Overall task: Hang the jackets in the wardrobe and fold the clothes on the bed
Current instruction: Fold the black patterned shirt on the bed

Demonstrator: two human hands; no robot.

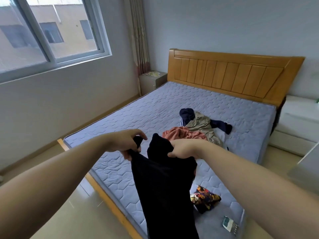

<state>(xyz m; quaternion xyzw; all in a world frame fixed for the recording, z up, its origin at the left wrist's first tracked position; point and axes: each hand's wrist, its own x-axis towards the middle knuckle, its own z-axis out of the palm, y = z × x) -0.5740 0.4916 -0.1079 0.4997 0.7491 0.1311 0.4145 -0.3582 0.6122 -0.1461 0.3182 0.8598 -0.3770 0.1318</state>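
- Head view: a black garment is held up above the near edge of the bed, gripped at its top by the left hand and right hand, fingers curled.
- A clothes heap is seen mid-mattress, with bare quilting around it.

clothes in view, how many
5: a black one held by left hand and right hand; pink, khaki and navy ones piled on the bed; a patterned one near its edge. White cloth under the pile may be another.

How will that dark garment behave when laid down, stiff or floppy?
Likely floppy: the dark garment hangs limp between the left hand and right hand. Probably light, as both hands hold it up by its top edge alone.
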